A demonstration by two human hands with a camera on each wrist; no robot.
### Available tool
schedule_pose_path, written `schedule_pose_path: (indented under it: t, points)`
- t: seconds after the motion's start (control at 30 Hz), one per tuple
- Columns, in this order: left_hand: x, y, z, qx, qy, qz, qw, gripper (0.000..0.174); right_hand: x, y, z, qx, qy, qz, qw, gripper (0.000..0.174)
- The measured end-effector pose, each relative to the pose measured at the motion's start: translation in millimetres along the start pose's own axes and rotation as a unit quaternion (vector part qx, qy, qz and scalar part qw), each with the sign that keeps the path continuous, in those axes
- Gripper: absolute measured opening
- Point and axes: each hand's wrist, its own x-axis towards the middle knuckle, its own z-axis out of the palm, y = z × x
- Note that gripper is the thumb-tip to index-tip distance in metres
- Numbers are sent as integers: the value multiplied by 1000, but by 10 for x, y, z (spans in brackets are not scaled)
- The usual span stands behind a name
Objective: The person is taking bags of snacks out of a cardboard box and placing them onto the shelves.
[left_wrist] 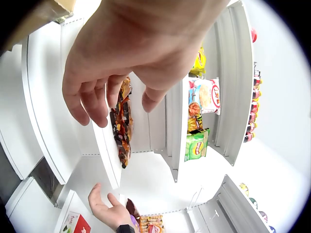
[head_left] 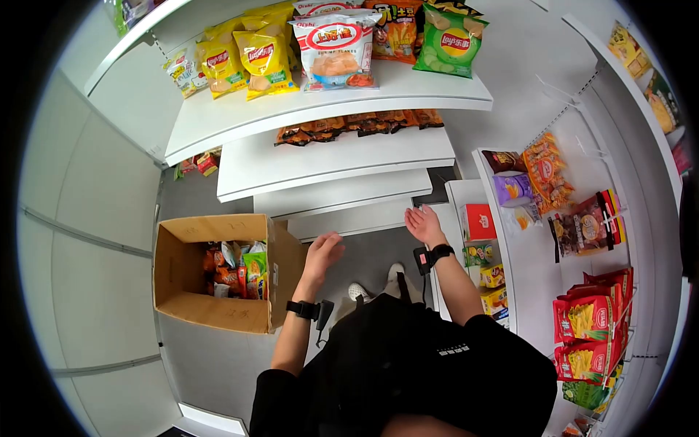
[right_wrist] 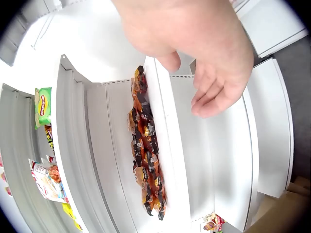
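Note:
Both hands hang empty in front of white shelves. My left hand (head_left: 322,251) (left_wrist: 127,63) is beside the right wall of an open cardboard box (head_left: 182,291) holding several snack packets (head_left: 237,269); its fingers are loosely bent and hold nothing. My right hand (head_left: 422,223) (right_wrist: 204,53) is open, fingers relaxed, near the lower shelf (head_left: 342,193). A row of dark orange snack bags (head_left: 357,125) (right_wrist: 146,155) (left_wrist: 122,126) lies at the back of the second shelf.
Chip bags (head_left: 335,47) crowd the top shelf (head_left: 240,116). A side rack (head_left: 539,277) on the right carries red, purple and yellow packets. The box sits on grey floor (head_left: 211,364) by a white wall panel. My shoes (head_left: 378,284) stand before the lowest shelf.

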Motion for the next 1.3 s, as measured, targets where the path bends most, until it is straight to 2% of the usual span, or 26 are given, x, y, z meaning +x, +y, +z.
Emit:
schedule_pose_path:
  t: [0.17, 0.37, 0.6, 0.73, 1.03, 1.3]
  points:
    - [-325, -130, 178, 10, -3, 9, 1000, 41, -471, 85, -325, 17, 30, -5, 999, 41]
    - [-836, -500, 255, -1, 44, 36, 998, 39, -920, 226, -588, 23, -7, 29, 999, 39]
    - [-1684, -1155, 273, 4, 47, -6, 999, 40, -1746, 666, -950, 55, -36, 68, 995, 33]
    - [-2085, -1294, 157, -9, 90, -7, 996, 41, -2007, 893, -1089, 54, 2, 89, 995, 35]
    - [-2614, -1337, -316, -42, 155, 11, 987, 44, -2054, 1486, -775, -8, -36, 136, 990, 36]
    - [-3201, -1480, -1284, -95, 223, 12, 970, 41, -1988, 2587, -155, -61, -79, 199, 975, 35]
